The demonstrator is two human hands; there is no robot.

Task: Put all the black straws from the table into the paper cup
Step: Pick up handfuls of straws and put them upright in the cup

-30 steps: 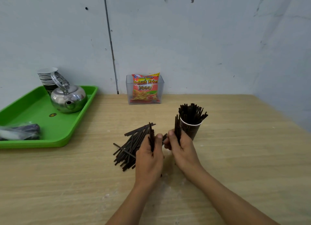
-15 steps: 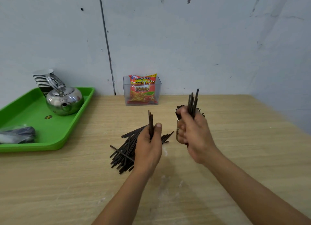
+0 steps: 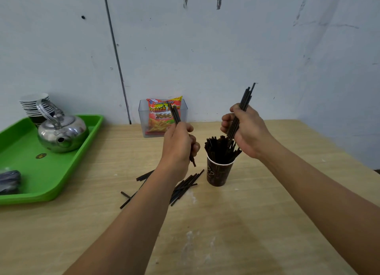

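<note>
A dark paper cup (image 3: 219, 175) stands on the wooden table (image 3: 267, 223), packed with upright black straws (image 3: 220, 149). My right hand (image 3: 247, 130) grips a small bundle of black straws (image 3: 245, 98) above the cup, their lower ends down among those in the cup. My left hand (image 3: 178, 143) holds a few black straws (image 3: 174, 114) raised just left of the cup. A pile of loose black straws (image 3: 183, 189) lies on the table below my left forearm, partly hidden by it.
A green tray (image 3: 61, 178) at the left carries a steel kettle (image 3: 61, 132), stacked paper cups (image 3: 34, 104) and a dark wrapped bundle (image 3: 9, 181). A clear box with a snack bag (image 3: 162, 118) stands against the back wall.
Both hands have risen from the table. The right hand carried its straws up and over the cup; the left hand lifted its straws off the pile toward the cup.
</note>
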